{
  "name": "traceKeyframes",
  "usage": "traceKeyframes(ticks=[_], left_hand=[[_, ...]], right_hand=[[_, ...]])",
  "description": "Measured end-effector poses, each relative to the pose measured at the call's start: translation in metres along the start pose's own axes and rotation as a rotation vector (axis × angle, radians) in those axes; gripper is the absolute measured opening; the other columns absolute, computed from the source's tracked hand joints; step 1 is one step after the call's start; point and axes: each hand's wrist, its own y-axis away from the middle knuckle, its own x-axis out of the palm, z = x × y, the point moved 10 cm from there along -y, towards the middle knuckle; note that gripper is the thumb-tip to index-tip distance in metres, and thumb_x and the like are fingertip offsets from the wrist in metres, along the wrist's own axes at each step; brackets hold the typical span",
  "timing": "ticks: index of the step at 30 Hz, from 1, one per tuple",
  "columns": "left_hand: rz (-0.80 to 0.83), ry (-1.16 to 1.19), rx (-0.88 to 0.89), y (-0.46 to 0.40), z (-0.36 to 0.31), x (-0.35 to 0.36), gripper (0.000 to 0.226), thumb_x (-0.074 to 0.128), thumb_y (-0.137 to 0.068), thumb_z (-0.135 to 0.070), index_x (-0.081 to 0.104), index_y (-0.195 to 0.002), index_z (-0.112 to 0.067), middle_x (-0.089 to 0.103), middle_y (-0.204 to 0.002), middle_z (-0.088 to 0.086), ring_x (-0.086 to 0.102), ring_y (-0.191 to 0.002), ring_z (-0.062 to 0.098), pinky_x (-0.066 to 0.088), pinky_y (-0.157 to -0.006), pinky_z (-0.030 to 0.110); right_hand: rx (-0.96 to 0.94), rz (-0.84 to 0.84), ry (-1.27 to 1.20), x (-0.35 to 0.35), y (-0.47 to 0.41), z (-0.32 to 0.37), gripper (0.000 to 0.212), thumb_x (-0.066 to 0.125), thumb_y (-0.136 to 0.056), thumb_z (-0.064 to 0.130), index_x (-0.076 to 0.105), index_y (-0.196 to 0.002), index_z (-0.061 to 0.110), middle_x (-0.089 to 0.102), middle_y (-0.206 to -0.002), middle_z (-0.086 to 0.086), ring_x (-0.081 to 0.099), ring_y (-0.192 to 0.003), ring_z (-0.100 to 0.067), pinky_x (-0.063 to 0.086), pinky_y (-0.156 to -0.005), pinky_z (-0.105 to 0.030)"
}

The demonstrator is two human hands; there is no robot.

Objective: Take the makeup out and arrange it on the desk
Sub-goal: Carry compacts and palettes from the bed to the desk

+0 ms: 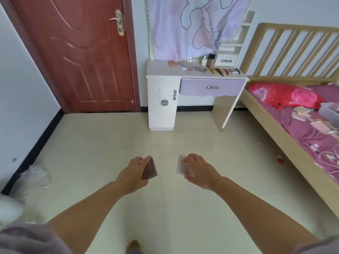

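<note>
Carrying 2 palettes toward the dressing table (161,70) straight ahead, well apart: left hand (133,173) fingers curled around a dark palette (150,168), right hand (199,168) pinching a clear-lidded palette (181,165), both long axes pointing forward, hands equally near.

Two bare forearms, uncovered from elbow to wrist. Short sleeves of soft, greyish-mauve fabric: left sleeve (27,239) at lower left of the frame, right sleeve (321,247) at lower right corner. No rings or wristbands visible on left hand (133,174) or right hand (200,170).
</note>
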Motion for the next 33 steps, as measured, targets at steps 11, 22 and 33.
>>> traceKeyframes(ticks=[11, 22, 33], left_hand=[[0.028, -0.06, 0.038, -0.3, 0.126, -0.09, 0.081, 0.062, -0.08, -0.03, 0.018, -0.148, -0.025, 0.033, -0.136, 0.005, 0.034, -0.126, 0.021, 0.048, -0.092, 0.036], [0.104, -0.036, 0.15, -0.599, 0.107, -0.08, 0.081, 0.061, -0.08, -0.032, 0.017, -0.148, -0.026, 0.034, -0.137, 0.004, 0.033, -0.127, 0.021, 0.045, -0.094, 0.035], [0.105, 0.074, -0.019, -0.836, 0.132, -0.121, 0.083, 0.064, -0.08, -0.035, 0.017, -0.148, -0.026, 0.031, -0.139, 0.006, 0.031, -0.129, 0.023, 0.043, -0.098, 0.036]], right_hand=[[0.111, -0.046, -0.104, -0.045, -0.308, -0.069, 0.052, 0.057, -0.088, 0.032, 0.037, -0.135, 0.018, 0.035, -0.142, -0.001, 0.035, -0.129, -0.021, 0.047, -0.092, -0.036], [0.259, -0.038, -0.104, -0.082, -0.514, -0.254, 0.052, 0.058, -0.087, 0.034, 0.039, -0.133, 0.019, 0.036, -0.141, -0.002, 0.036, -0.128, -0.022, 0.045, -0.093, -0.035], [0.148, 0.103, -0.062, -0.146, -0.765, -0.367, 0.054, 0.058, -0.087, 0.032, 0.038, -0.135, 0.018, 0.036, -0.141, -0.004, 0.035, -0.129, -0.023, 0.043, -0.097, -0.039]])
